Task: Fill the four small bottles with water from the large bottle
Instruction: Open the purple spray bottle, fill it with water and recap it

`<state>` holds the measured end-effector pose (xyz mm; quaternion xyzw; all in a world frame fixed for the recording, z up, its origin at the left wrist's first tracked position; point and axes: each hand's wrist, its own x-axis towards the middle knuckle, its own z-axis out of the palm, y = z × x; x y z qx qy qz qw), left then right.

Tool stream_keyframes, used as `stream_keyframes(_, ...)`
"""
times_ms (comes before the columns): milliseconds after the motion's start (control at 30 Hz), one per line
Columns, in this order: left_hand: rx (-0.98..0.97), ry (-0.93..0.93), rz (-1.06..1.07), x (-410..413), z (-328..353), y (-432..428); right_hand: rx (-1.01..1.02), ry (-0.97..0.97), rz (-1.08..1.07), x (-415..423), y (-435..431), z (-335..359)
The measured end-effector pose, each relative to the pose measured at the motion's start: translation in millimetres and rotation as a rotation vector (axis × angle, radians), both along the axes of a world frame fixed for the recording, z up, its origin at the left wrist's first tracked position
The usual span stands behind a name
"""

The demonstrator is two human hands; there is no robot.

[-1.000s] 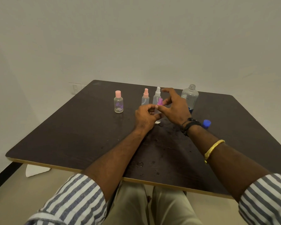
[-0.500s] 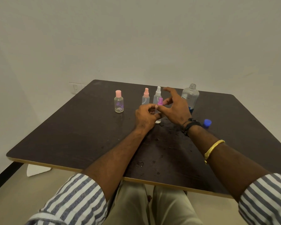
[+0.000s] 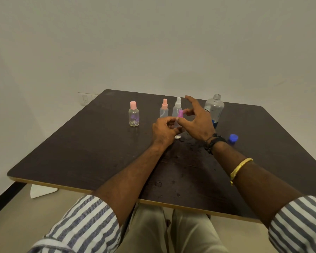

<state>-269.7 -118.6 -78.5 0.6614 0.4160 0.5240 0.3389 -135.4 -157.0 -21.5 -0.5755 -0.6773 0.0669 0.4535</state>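
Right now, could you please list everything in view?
table: one, dark brown, centre
large bottle: one, clear, uncapped, far right
cap: one, blue, near right wrist
pink-capped bottle: one, clear, far left
pink spray bottle: one, clear, middle
white spray bottle: one, clear, behind hands
purple-topped bottle: one, clear, between the hands
paper: one, white, floor, left
bracelet: one, gold, right forearm
left hand: one, holds purple-topped bottle
right hand: one, pinches its purple top

My 2 striped sleeves (image 3: 84, 223) looked like soft matt cloth, my bangle (image 3: 242, 168) shiny gold metal, the large bottle (image 3: 214, 108) and pink-capped small bottle (image 3: 134, 117) clear glossy plastic, the table (image 3: 80, 152) dark, matt, wood-grained.
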Motion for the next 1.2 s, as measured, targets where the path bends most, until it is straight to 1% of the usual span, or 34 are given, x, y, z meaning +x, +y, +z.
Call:
stream_keyframes(100, -0.012, -0.010, -0.008, 0.0, 1.1, -0.4, -0.003, 0.021, 0.051, -1.5, -2.9, 0.8)
stream_keyframes(200, -0.013, -0.010, -0.007, -0.5, 1.3, -0.6, 0.024, 0.010, 0.018, -4.1, -3.4, 0.4)
stream_keyframes(467, -0.015, 0.007, 0.000, -0.7, 0.7, -0.9, 0.021, 0.032, -0.038, -2.2, 1.8, -2.7)
stream_keyframes(667, -0.021, 0.006, -0.018, -1.2, 2.6, -2.7, -0.022, 0.067, 0.051, -1.2, -0.4, -6.2)
stream_keyframes(1000, -0.032, 0.018, -0.004, -2.9, 6.2, -5.1, 0.000, 0.051, -0.038, -5.8, -1.5, -5.7)
stream_keyframes(1200, -0.017, 0.024, 0.025, -8.4, 9.6, -6.5, 0.009, 0.042, 0.001, -8.5, -2.1, -2.8)
